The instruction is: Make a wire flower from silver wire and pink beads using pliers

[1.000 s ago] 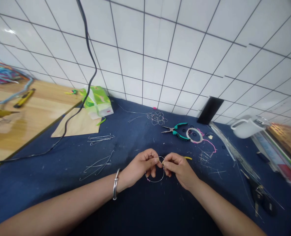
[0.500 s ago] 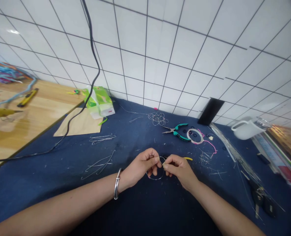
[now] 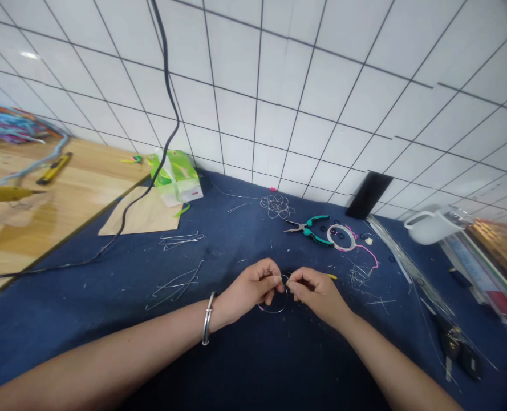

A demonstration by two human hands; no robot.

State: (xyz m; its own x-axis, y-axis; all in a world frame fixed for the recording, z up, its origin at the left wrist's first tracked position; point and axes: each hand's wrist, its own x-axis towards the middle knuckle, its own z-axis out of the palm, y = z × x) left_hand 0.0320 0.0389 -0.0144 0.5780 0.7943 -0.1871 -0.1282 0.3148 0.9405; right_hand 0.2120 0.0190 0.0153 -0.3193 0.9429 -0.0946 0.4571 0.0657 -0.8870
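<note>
My left hand (image 3: 255, 285) pinches a thin silver wire loop (image 3: 274, 311) between thumb and fingers. The loop hangs below both hands over the dark blue cloth. Facing it, my right hand (image 3: 315, 291) is closed in a pinch at the loop's right side, on the wire. The exact ends of the wire are hidden by the fingertips. A yellow-handled tool (image 3: 332, 277) shows partly behind my right hand. Beyond the hands lie long-nose pliers (image 3: 307, 228) with teal grips and a flower-shaped coil of wire (image 3: 276, 205).
Bent wire pieces (image 3: 178, 285) lie left of my hands. A ring-shaped spool (image 3: 341, 237) with pink cord is at right, near keys (image 3: 450, 354) and a white mug (image 3: 433, 224). A tissue pack (image 3: 178, 180) and black cable (image 3: 125, 214) lie at left; a tiled wall (image 3: 236, 114) stands behind.
The view has shifted slightly. My right fingertips have moved a little at the wire loop, while both hands keep their pinch.
</note>
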